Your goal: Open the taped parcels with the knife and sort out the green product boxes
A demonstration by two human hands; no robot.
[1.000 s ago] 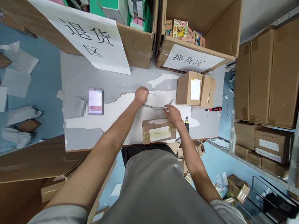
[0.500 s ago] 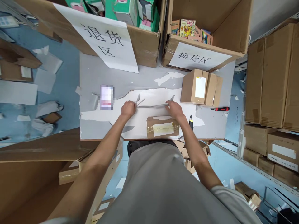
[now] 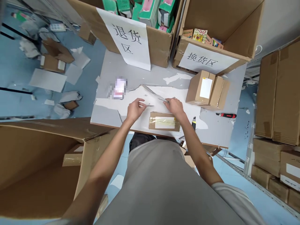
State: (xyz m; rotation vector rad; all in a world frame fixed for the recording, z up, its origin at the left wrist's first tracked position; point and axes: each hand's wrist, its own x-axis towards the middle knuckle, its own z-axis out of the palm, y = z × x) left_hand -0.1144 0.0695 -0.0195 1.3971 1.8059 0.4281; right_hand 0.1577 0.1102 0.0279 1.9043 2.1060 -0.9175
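Over the table, my left hand [image 3: 136,110] is pinched at the fingertips on a small light scrap [image 3: 150,105]. My right hand [image 3: 175,106] is closed on one end of a thin grey-white strip [image 3: 153,93], which slants up and to the left, away from the left hand. Whether the strip is tape, film or paper I cannot tell. Just below the hands lies a taped cardboard box [image 3: 164,121] with a pale label, flat on the white sheet [image 3: 138,93]. A utility knife [image 3: 193,123] with a yellow part lies by my right forearm.
Cardboard boxes [image 3: 201,88] stand at the table's right, near a red-and-black cutter [image 3: 226,115]. Behind are two large open cartons, one with green boxes [image 3: 147,14], one with small colourful packs [image 3: 200,35]. A blurred-out item [image 3: 120,88] lies left. A big open carton [image 3: 44,175] stands lower left.
The strip stretched between both hands is now only in my right hand, its free end swung up and left. My left hand has come away with a small scrap. The view has shifted and tilted.
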